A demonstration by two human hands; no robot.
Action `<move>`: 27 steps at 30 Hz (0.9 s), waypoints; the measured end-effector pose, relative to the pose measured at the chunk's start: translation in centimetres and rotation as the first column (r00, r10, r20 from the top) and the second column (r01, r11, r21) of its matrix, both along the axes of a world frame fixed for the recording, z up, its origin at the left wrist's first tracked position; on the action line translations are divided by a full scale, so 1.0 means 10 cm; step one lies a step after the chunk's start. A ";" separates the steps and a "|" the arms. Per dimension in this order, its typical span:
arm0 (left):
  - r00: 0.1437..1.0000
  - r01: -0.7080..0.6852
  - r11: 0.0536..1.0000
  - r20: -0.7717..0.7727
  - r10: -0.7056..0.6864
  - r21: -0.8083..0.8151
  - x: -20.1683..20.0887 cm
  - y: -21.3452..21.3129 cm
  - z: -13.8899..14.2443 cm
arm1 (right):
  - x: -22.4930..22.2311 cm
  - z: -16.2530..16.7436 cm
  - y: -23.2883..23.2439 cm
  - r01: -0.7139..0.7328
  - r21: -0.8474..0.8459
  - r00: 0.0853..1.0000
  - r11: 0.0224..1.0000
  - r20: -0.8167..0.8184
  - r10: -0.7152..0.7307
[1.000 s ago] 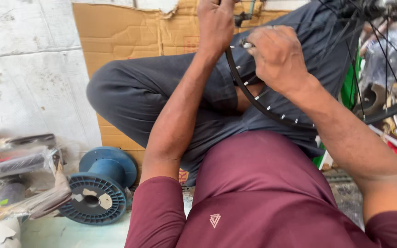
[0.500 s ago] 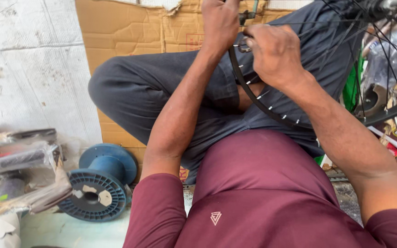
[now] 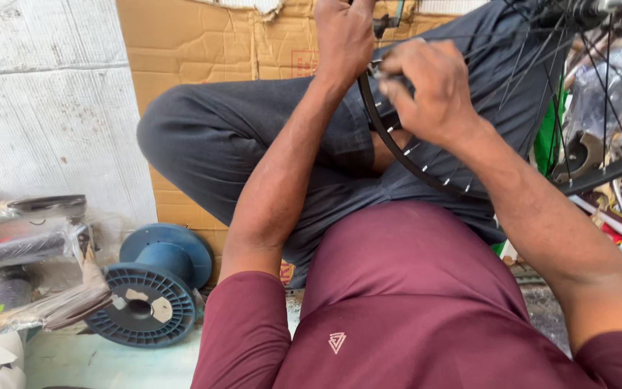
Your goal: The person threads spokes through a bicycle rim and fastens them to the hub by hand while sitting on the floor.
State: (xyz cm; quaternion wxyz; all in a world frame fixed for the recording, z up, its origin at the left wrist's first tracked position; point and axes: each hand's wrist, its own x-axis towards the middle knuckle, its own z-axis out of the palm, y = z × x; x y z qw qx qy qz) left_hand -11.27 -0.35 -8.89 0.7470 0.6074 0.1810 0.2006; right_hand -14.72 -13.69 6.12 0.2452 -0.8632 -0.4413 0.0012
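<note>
The black bicycle wheel rim (image 3: 426,171) is gripped by the left hand (image 3: 345,37) — fingers curled shut; a small metal tool (image 3: 377,70) is pinched by the right hand (image 3: 433,90) against the spokes (image 3: 534,65).

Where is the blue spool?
In the head view, the blue spool lies on its side at the lower left, on the floor by the cardboard, just left of the person's left arm.

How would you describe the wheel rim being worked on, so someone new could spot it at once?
Start at the grey-trousered knee in front of the cardboard. Right of it, both hands meet on a thin black rim arcing across the lap. Unlike the blue spool on the floor, it carries thin metal spokes.
</note>
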 end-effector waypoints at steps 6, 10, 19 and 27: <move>0.999 0.017 0.997 0.053 -0.013 -0.070 -0.04 -0.01 0.11 | 0.05 -0.03 -0.20 -0.031 0.012 0.994 0.999 -0.101 0.032; 0.995 -0.033 0.999 0.090 0.030 0.037 -0.12 0.00 0.22 | 0.05 -0.28 -0.09 0.092 -0.256 0.996 0.962 0.008 -0.093; 0.998 -0.002 0.998 0.068 -0.002 0.069 -0.11 0.05 0.39 | 0.29 0.13 0.00 -0.103 -0.138 0.859 0.985 -0.512 0.018; 0.993 -0.017 0.998 0.113 0.010 0.056 -0.12 0.06 0.39 | 0.09 -0.03 -0.13 0.015 -0.114 0.983 0.993 -0.180 -0.036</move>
